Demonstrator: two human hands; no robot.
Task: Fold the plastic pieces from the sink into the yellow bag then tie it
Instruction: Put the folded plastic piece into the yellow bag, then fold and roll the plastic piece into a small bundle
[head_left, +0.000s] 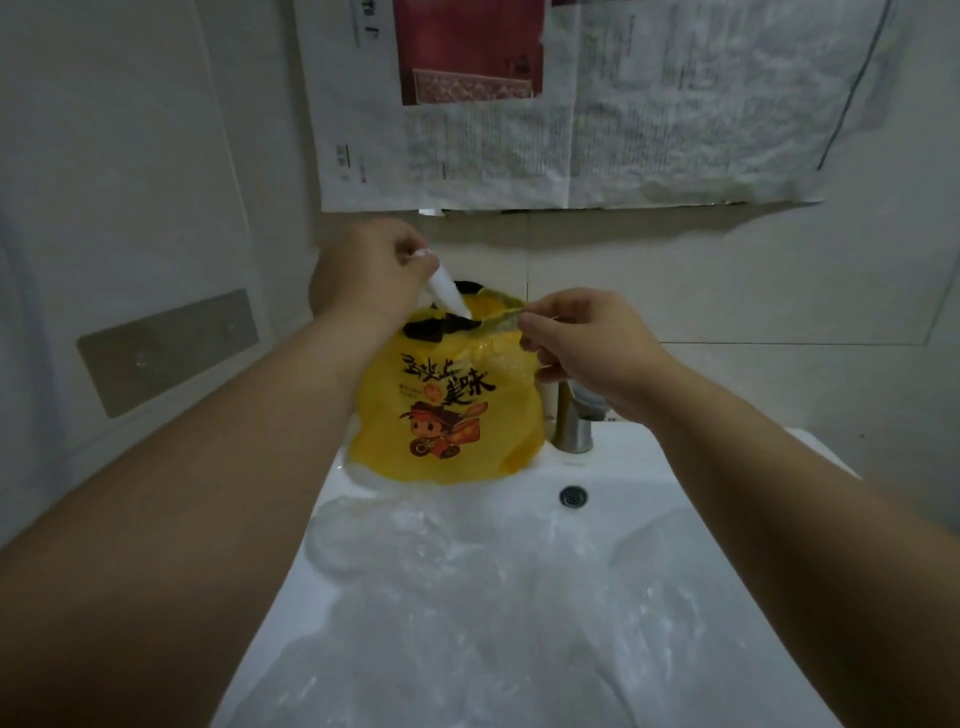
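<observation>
Bag: I see the yellow bag (447, 415) upright on the back rim of the sink (649, 467), beside the tap (571, 421); cartoon figure and black lettering in front; mouth open
Left hand (363, 270): pinches a twisted white plastic piece (449, 293); its tip enters the mouth
Right hand (592, 348): pinches the bag's rim
Basin: crumpled clear plastic (493, 597)

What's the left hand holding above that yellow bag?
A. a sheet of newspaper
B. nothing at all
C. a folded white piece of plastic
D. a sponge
C: the left hand grips a white plastic piece whose tip points down into the open yellow bag, while the right hand pinches the bag's rim.
</observation>
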